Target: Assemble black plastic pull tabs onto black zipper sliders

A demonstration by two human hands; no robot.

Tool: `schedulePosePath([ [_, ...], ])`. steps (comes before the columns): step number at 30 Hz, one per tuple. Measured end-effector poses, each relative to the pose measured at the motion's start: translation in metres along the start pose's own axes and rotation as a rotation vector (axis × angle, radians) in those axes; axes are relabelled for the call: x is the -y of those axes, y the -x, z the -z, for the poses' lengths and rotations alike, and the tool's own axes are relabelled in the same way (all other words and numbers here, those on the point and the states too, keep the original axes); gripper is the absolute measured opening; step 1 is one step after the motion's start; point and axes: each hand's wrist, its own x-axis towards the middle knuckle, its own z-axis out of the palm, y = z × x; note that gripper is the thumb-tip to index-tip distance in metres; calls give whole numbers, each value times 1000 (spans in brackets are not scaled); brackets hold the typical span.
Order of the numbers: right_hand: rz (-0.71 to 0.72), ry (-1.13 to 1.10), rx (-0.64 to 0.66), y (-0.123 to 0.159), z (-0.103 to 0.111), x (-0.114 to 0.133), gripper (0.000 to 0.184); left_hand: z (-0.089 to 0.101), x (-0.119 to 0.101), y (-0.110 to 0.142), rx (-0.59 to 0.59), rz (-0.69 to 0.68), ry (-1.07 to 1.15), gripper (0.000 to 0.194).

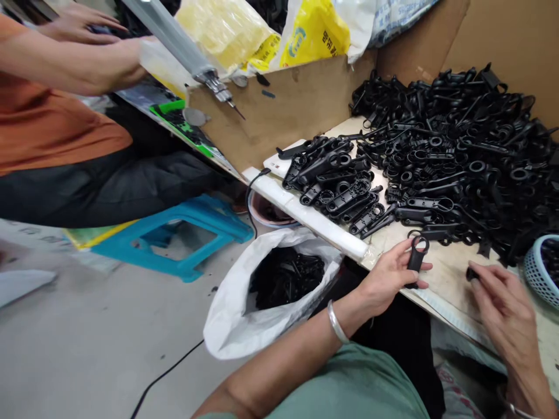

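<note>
Between the thumb and fingers of my left hand point(386, 282) is a black plastic part point(416, 259), a flat arm with a ring at its upper end. It is held over the front edge of the worktable point(441, 262). To the right, my right hand point(502, 302) pinches a small dark piece point(471, 272) between thumb and fingertips; its exact shape is hidden. The two hands are apart. Just beyond them lies a large heap of similar black plastic parts point(454, 157), with a smaller group point(336, 180) at the table's left side.
A light blue basket point(535, 270) stands at the right edge. Below the table, a white sack point(227, 320) holds black parts. An electric screwdriver point(174, 43) hangs upper left. A co-worker in an orange shirt point(56, 125) sits left, near a blue stool point(187, 265). Cardboard point(301, 105) walls the table.
</note>
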Motion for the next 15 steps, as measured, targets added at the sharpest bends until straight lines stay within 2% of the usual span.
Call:
schedulePosePath([
  [5,166,0,69,-12,-21,-1,26,-2,-7,5,3,1,7,53],
  [15,193,260,98,-2,-2,-20,29,0,-7,2,-40,35,25,43],
])
